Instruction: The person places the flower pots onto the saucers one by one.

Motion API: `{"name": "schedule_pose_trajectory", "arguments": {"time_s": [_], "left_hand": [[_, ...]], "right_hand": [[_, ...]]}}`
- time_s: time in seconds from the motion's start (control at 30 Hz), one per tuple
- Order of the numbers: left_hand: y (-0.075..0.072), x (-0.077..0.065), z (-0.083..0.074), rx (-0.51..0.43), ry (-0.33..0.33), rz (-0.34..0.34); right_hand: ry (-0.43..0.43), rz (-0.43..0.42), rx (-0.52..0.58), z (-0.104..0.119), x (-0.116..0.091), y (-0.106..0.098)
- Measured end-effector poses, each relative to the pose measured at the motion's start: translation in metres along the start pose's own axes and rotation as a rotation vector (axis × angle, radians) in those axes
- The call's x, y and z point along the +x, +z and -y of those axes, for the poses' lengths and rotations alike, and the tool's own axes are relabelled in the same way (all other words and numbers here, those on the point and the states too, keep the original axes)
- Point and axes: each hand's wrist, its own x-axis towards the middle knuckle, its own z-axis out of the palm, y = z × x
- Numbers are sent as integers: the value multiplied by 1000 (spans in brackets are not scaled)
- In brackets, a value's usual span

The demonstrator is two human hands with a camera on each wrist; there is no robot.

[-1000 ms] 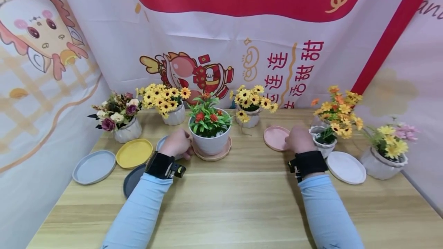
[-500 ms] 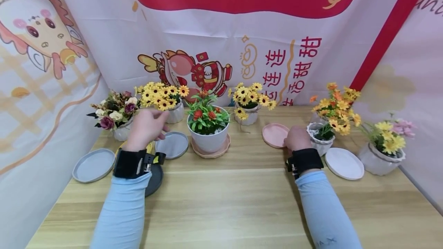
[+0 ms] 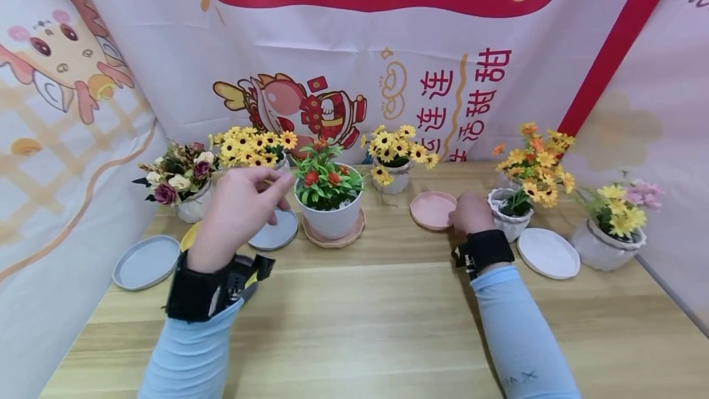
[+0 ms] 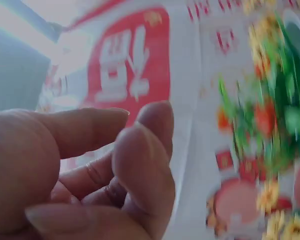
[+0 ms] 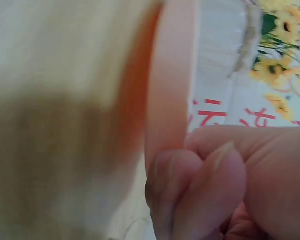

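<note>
My right hand [image 3: 472, 213] pinches the near right edge of a round pink saucer [image 3: 433, 210]. In the right wrist view, thumb and fingers grip the rim of that pink saucer [image 5: 172, 80]. My left hand [image 3: 239, 209] hangs in the air over the left side, its fingers loosely curled with nothing between them. Just right of it, a blue-grey saucer [image 3: 277, 233] lies on the table. Beside that, a white pot [image 3: 332, 220] with red flowers stands on a pink scalloped saucer [image 3: 336, 242]. The left wrist view shows the bare fingertips [image 4: 142, 160], blurred.
More potted flowers [image 3: 195, 205] line the back and both sides. A light blue saucer [image 3: 146, 261] lies at far left. A yellow saucer [image 3: 189, 236] and a dark saucer [image 3: 250, 292] are mostly hidden by my left arm. A white saucer [image 3: 548, 253] lies at right.
My left hand has left the blue-grey saucer beside the red-flowered pot, moving left and up. My right hand stays at the pink saucer. The head view has tilted slightly down.
</note>
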Motion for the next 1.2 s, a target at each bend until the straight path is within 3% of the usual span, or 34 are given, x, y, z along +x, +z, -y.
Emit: {"name": "schedule_pose_trajectory", "arguments": {"time_s": [0.1, 0.2, 0.33, 0.4, 0.53, 0.7, 0.87, 1.03, 1.2], "left_hand": [[22, -4, -14, -58, 103, 106], [57, -4, -23, -129, 196, 280], [117, 8, -18, -207, 182, 502], [143, 15, -11, -228, 139, 550], [177, 28, 1, -296, 8, 540], [199, 41, 6, -401, -170, 494], [220, 49, 9, -473, -273, 477], [231, 54, 11, -527, -379, 436], [231, 56, 15, -562, -405, 416]], "right_hand": [[5, 1, 64, 3, -1, -7], [8, 52, 160, 6, -3, -16], [-27, 102, 274, 6, -4, -23], [-36, 120, 311, 6, -4, -24], [-62, 142, 333, 7, -5, -25], [-86, 170, 343, 13, -4, -19], [-86, 197, 349, 18, -3, -9], [-101, 224, 309, 22, -4, -1], [-103, 261, 289, 26, -5, 4]]}}
